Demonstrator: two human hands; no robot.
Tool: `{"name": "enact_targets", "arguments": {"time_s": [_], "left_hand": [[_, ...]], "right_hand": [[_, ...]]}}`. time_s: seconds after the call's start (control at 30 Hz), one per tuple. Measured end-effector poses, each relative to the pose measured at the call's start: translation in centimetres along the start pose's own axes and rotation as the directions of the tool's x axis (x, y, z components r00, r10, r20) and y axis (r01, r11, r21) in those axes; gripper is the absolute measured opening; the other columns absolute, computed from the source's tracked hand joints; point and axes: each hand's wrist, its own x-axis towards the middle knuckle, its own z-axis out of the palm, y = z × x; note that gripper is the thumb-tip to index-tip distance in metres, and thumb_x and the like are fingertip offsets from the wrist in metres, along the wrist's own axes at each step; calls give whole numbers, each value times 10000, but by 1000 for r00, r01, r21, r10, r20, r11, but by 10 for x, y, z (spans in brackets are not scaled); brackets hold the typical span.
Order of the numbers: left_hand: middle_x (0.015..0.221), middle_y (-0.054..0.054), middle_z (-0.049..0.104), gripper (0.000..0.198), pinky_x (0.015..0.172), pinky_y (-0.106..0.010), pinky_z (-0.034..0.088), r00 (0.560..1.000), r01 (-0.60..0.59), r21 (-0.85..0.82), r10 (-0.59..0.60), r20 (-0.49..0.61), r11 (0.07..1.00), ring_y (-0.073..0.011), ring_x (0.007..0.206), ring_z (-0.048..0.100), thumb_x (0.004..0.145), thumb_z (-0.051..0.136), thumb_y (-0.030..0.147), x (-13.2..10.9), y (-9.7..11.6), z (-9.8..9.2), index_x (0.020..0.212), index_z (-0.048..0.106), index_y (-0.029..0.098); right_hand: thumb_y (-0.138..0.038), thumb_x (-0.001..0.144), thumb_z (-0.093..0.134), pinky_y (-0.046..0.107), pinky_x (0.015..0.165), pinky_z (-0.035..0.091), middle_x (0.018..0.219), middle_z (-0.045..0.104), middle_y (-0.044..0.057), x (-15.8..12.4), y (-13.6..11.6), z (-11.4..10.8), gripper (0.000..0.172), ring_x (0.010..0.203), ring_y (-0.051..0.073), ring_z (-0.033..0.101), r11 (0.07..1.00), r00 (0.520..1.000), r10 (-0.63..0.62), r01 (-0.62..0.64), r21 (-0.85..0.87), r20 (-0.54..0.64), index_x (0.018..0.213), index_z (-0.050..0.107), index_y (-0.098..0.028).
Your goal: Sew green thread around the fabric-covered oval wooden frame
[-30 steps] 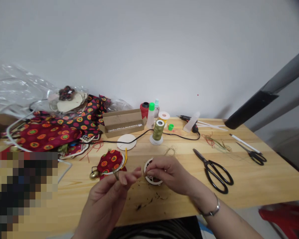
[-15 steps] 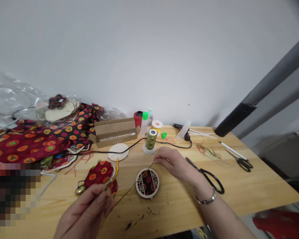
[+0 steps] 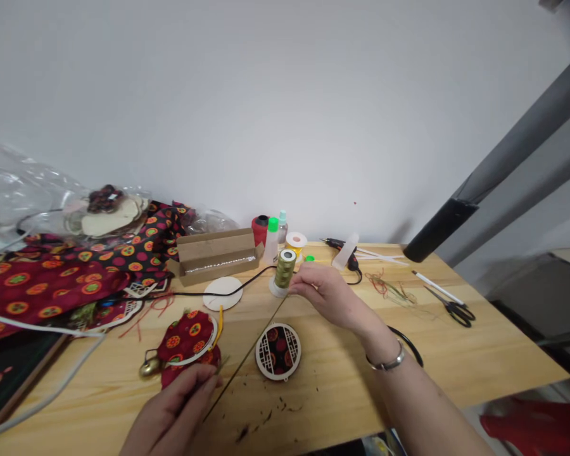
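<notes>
A length of olive thread (image 3: 247,356) runs slantwise between my two hands. My right hand (image 3: 320,292) pinches its upper part just right of the green thread spool (image 3: 284,271). My left hand (image 3: 180,405) is closed at the lower left with thin green thread ends sticking out of its fingertips. Beneath the thread lies a round ornament (image 3: 278,351) with a white lattice rim over dark patterned cloth. Beyond my left hand is a red patterned fabric piece (image 3: 186,335) with a yellow cord (image 3: 217,328) and a brass bell (image 3: 149,367).
A cardboard box (image 3: 218,256), glue bottle (image 3: 271,242), glue gun (image 3: 335,243) and white disc (image 3: 223,293) stand or lie behind. Small scissors (image 3: 457,312) and a white pen (image 3: 437,287) are right. Patterned cloth (image 3: 52,285) covers the left; a black cable crosses the table.
My left hand has lowered slightly and turned, away from the yellow cord. My right hand has moved a little up and left, over the larger scissors' blades less visibly. The view has shifted slightly.
</notes>
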Motion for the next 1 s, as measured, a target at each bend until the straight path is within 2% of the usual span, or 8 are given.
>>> {"name": "enact_targets", "arguments": {"time_s": [0.17,0.33,0.43,0.53,0.6,0.73,0.8,1.0], "left_hand": [[865,-29,740,312,737,-254,525,997,-30,70,25,69,997,-240,843,660,737,627,500,3,3,-4,837,735,225],[1062,-71,693,227,856,-286,511,938,-325,167,295,182,931,-244,1013,640,829,552,349,3,0,-12,786,746,241],[1176,-97,641,185,905,-364,490,844,-529,332,527,104,781,-266,1061,608,812,588,279,5,6,-14,925,731,246],[1284,-150,562,345,1007,-457,387,643,-610,525,758,-110,593,-303,1171,514,782,619,168,10,23,-12,1124,653,196],[1340,-124,526,382,1019,-401,385,614,-655,480,782,-112,583,-259,1203,500,817,557,113,12,37,-5,1181,613,214],[1326,-59,564,328,1043,-366,367,834,-549,70,552,-20,833,-229,1224,493,889,501,215,12,61,17,1196,612,253],[1224,-59,638,313,1005,-363,403,931,-323,-224,351,100,920,-229,1153,546,911,475,301,12,68,29,1179,626,246],[605,-2,580,290,572,-244,436,937,96,-623,140,320,777,-131,579,504,866,546,403,13,67,50,882,708,162]], "right_hand": [[-161,877,556,247,669,429,725,612,16,0,-11,-5,152,696,123,542,1000,999,-16,15,-7,-40,751,641,-168],[-179,896,533,253,679,430,756,615,19,-3,-21,-11,149,715,118,544,999,999,-30,30,30,-27,803,649,-173],[-180,893,539,244,651,416,725,590,9,-5,-28,-11,153,688,111,519,998,999,-45,46,37,-17,773,634,-166],[-171,891,544,237,659,407,698,551,-5,-7,-36,-6,169,693,108,494,998,998,-60,59,36,14,737,611,-163],[-174,896,539,233,665,403,708,534,-5,-7,-41,-1,177,707,108,484,997,996,-73,72,24,56,732,604,-159],[-161,902,530,222,665,387,719,523,0,-6,-50,9,186,718,106,469,989,983,-139,144,-29,123,735,611,-142],[-144,902,522,214,665,382,727,522,3,-6,-53,12,190,723,106,466,986,979,-153,160,-46,138,736,616,-138],[-164,907,515,217,637,374,702,500,5,-8,-50,14,248,693,109,454,986,976,-123,141,-90,183,678,602,-128]]}}
